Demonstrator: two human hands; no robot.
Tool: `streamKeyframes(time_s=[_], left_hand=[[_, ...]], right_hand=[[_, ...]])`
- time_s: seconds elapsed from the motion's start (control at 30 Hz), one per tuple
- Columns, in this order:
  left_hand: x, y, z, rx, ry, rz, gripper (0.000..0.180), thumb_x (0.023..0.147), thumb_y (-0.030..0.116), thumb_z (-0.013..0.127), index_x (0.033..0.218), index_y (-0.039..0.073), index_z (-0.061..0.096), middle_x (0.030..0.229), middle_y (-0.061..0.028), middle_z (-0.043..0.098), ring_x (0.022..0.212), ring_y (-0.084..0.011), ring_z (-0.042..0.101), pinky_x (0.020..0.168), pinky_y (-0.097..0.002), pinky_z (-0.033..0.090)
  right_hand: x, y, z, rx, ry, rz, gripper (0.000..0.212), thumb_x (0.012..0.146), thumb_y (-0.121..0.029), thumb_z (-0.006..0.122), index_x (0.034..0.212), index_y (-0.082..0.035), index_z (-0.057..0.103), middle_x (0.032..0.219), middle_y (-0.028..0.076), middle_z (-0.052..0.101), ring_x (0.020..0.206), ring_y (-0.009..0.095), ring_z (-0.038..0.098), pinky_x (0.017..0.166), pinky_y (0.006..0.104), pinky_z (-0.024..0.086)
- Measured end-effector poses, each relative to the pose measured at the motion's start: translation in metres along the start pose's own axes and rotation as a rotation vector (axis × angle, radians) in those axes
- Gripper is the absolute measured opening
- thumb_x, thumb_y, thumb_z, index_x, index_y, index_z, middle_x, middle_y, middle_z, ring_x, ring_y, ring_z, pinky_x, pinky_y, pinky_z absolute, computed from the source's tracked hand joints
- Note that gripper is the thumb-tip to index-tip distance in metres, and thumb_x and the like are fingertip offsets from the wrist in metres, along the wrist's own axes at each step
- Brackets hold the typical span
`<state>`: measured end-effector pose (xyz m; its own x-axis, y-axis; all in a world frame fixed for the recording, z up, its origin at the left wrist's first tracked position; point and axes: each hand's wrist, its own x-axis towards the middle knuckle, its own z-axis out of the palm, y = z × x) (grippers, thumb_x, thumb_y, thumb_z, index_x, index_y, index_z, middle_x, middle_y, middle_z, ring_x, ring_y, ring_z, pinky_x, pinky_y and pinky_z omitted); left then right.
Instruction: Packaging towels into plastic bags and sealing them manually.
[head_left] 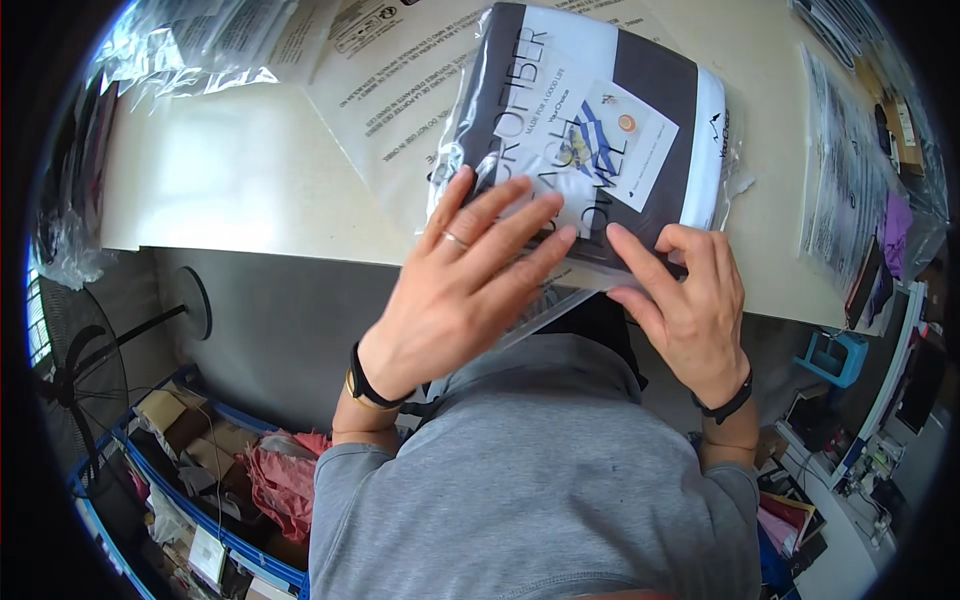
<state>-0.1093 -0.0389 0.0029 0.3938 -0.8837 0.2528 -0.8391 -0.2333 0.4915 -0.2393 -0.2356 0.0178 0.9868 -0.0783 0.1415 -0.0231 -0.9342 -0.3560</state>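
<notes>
A folded dark grey and white towel (pixel 655 85) in a clear plastic bag lies at the front edge of the table, with a small printed card (pixel 640 150) showing through the bag. My left hand (pixel 465 275) rests flat on its near left part, fingers stretched out and apart. At the near right corner, my right hand (pixel 695 295) grips the bagged towel, index finger on top and thumb lower at the edge; its other fingers are bent. Below my left hand, the loose clear flap (pixel 548 315) of the bag hangs past the table edge.
Printed clear plastic bags (pixel 215 40) lie at the far left of the pale table (pixel 210 180). More flat bags (pixel 840 165) are stacked on the right. A blue-rimmed bin (pixel 215 520) with cardboard and red cloth stands low at left, near a fan (pixel 75 370).
</notes>
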Motion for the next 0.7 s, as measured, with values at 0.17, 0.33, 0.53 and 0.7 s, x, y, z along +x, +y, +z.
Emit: streamKeyframes(time_s=[0.17, 0.33, 0.53, 0.7], left_hand=[[-0.001, 0.002, 0.005, 0.026, -0.097, -0.111, 0.056, 0.065, 0.010, 0.071, 0.120, 0.014, 0.060, 0.132, -0.0036, 0.051, 0.128, -0.0253, 0.043, 0.111, -0.0490, 0.025], [0.002, -0.003, 0.003, 0.000, -0.096, -0.118, 0.053, 0.067, 0.012, 0.071, 0.119, 0.014, 0.061, 0.128, -0.0020, 0.054, 0.126, -0.0253, 0.046, 0.110, -0.0484, 0.026], [0.007, -0.004, 0.002, 0.012, -0.082, -0.110, 0.047, 0.068, 0.014, 0.071, 0.114, 0.013, 0.065, 0.125, -0.0052, 0.058, 0.125, -0.0284, 0.047, 0.109, -0.0508, 0.027], [0.005, -0.019, -0.001, 0.135, -0.065, 0.039, 0.042, 0.068, 0.010, 0.072, 0.110, 0.010, 0.065, 0.124, -0.0086, 0.058, 0.118, -0.0292, 0.052, 0.103, -0.0476, 0.037]], right_hand=[[0.004, 0.007, -0.017, -0.056, -0.074, 0.013, 0.051, 0.063, -0.017, 0.077, 0.113, -0.012, 0.066, 0.089, 0.006, 0.048, 0.079, 0.024, 0.049, 0.070, 0.0355, 0.043], [-0.003, 0.015, -0.021, -0.095, -0.093, 0.060, 0.049, 0.064, -0.025, 0.077, 0.109, -0.010, 0.066, 0.090, 0.006, 0.049, 0.078, 0.025, 0.050, 0.070, 0.0360, 0.042], [-0.004, 0.023, -0.014, 0.052, -0.039, -0.024, 0.042, 0.059, -0.026, 0.081, 0.093, -0.007, 0.065, 0.089, 0.007, 0.051, 0.080, 0.027, 0.051, 0.070, 0.0374, 0.042], [-0.016, 0.027, -0.009, -0.004, 0.029, -0.170, 0.031, 0.059, -0.013, 0.081, 0.081, -0.006, 0.061, 0.089, 0.008, 0.054, 0.082, 0.028, 0.053, 0.071, 0.0389, 0.043]])
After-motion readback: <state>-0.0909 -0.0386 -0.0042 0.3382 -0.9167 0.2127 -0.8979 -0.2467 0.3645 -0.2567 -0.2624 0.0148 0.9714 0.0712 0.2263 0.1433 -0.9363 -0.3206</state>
